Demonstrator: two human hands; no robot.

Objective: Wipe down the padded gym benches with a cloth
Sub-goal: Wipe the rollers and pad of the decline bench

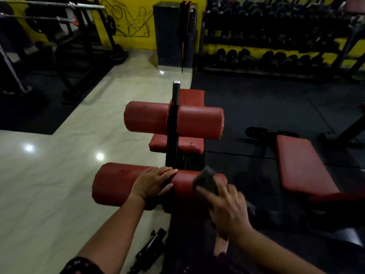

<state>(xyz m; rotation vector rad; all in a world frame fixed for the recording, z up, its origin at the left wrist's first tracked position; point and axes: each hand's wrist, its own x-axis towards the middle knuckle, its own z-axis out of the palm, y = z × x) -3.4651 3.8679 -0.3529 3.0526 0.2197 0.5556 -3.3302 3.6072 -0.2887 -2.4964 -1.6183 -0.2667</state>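
Where your right hand works: your right hand (227,206) holds the dark cloth (206,180), with fingers and thumb closed on it, and presses it on the right half of the near roller pad (118,182); the hand is blurred, so the exact finger lay is unclear.
Left hand: your left hand (152,182) lies flat on the same roller, fingers straight and together, gripping nothing, its tips at the black post (172,123).
Near roller: red padding, scuffed, set crosswise on the post.
Far roller: a second red roller pad (148,117) sits higher on the post, apart from both your hands.
Bench pad: the red seat pad (189,147) runs away from you beyond the rollers.
Second bench: another red padded bench (302,167) stands to your right, on the dark rubber mat (266,99).
Floor: glossy pale tile (59,175) to your left carries light reflections; a black metal part (150,250) lies on it near your left forearm.
Room: dim, with a yellow wall (138,36), a dumbbell rack (276,36) at the back right and a barbell (49,5) at the upper left.
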